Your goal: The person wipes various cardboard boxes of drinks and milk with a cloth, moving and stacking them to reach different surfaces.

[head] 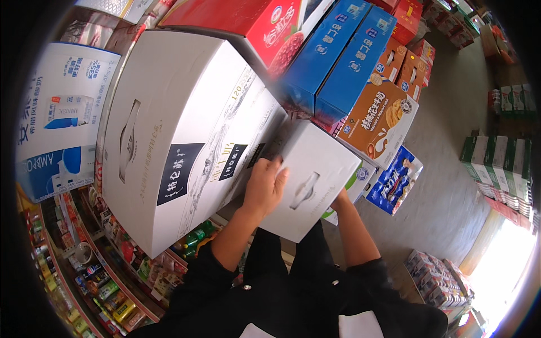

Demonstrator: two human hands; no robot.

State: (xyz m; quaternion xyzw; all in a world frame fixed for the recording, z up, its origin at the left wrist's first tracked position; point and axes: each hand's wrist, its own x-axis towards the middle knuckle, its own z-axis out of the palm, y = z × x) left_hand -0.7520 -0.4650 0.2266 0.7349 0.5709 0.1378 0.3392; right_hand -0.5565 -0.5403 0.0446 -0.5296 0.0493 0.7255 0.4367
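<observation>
A white carton with a carry handle [315, 175] is between my two hands, in front of my body. My left hand [266, 183] presses on its left side, with the thumb near the top edge. At its right side is my right hand [339, 199], whose fingers are hidden behind the carton. Just left of my left hand stands a stack of larger white milk cartons [181, 126] with dark label patches. Brown walnut and peanut milk cartons [376, 122] are close beyond the held carton, to the right.
Blue drink cartons [338, 55] and a red carton [236, 21] are piled at the top. Shelves of bottles and packets [105, 287] run along the lower left. A blue packet [395, 181] lies right of the pile. Green and white cartons [496, 162] and shrink-wrapped packs [437, 279] stand across the grey floor [435, 169].
</observation>
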